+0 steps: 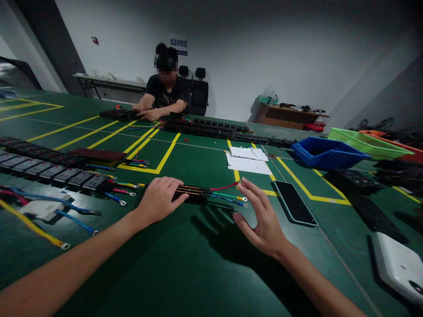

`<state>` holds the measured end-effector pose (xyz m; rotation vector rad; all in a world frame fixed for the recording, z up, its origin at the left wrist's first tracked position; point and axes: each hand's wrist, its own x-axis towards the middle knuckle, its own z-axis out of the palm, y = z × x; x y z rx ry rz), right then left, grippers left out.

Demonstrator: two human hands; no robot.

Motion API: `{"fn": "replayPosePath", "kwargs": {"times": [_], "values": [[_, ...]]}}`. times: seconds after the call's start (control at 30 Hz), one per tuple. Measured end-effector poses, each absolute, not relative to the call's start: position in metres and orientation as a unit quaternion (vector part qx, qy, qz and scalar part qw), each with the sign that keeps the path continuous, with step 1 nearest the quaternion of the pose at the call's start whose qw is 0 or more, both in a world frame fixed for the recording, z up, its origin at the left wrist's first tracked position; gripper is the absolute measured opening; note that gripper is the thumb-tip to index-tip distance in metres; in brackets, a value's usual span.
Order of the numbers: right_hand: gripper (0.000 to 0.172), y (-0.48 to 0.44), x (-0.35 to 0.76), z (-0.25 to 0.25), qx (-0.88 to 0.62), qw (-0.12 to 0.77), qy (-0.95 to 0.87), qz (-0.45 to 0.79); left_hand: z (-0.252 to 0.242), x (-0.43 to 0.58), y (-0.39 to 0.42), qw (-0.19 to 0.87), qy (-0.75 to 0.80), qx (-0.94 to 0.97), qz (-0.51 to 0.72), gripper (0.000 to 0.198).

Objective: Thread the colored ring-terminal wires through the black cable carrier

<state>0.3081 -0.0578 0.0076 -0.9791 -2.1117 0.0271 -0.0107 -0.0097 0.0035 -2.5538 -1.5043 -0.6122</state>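
Note:
My left hand [161,199] is closed over a long black strip [194,198] with copper-coloured bars, its thumb along the near side. Red, green and blue wires with ring terminals [244,199] stick out of the strip's right end. My right hand [262,220] is beside those ends, fingers and thumb spread apart. The tip of the red wire [224,187] reaches its fingertips; whether they touch cannot be made out. Left of my left hand lie more black socket strips [69,174] with coloured wires.
Right of my right hand lies a phone [294,203], with a white device [398,259] nearer the edge. White papers [249,165], a blue bin [330,152] and a green bin [366,143] are farther back. Across the table sits a person [167,94], hands on black parts.

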Motion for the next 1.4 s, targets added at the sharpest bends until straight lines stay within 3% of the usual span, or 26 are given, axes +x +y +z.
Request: {"fn": "replayPosePath", "kwargs": {"times": [0.13,0.33,0.63,0.83,0.97,1.07,1.3,1.4], "values": [[0.068,-0.057,0.309,0.007,-0.386,0.388,-0.837,0.005,0.004,-0.011,-0.009,0.053,-0.497,-0.843,-0.201,0.037],[0.031,-0.045,0.319,-0.009,-0.516,0.435,-0.737,0.012,0.004,-0.012,-0.009,0.047,-0.497,-0.842,-0.203,0.037],[0.038,-0.042,0.319,-0.016,-0.574,0.342,-0.741,0.068,0.002,-0.012,-0.009,0.045,-0.494,-0.844,-0.205,0.038],[0.035,-0.046,0.321,-0.010,-0.493,0.449,-0.745,0.030,0.004,-0.011,-0.010,0.046,-0.494,-0.843,-0.209,0.038],[0.057,-0.055,0.317,0.000,-0.392,0.446,-0.804,0.025,0.004,-0.010,-0.010,0.050,-0.497,-0.843,-0.203,0.037],[0.063,-0.057,0.314,0.003,-0.382,0.431,-0.818,0.017,0.003,-0.010,-0.009,0.059,-0.497,-0.842,-0.201,0.036],[0.035,-0.047,0.319,-0.008,-0.483,0.441,-0.757,-0.004,0.003,-0.012,-0.010,0.054,-0.496,-0.842,-0.203,0.036],[0.034,-0.045,0.320,-0.011,-0.527,0.419,-0.740,0.012,0.004,-0.011,-0.010,0.048,-0.497,-0.841,-0.205,0.037]]}}
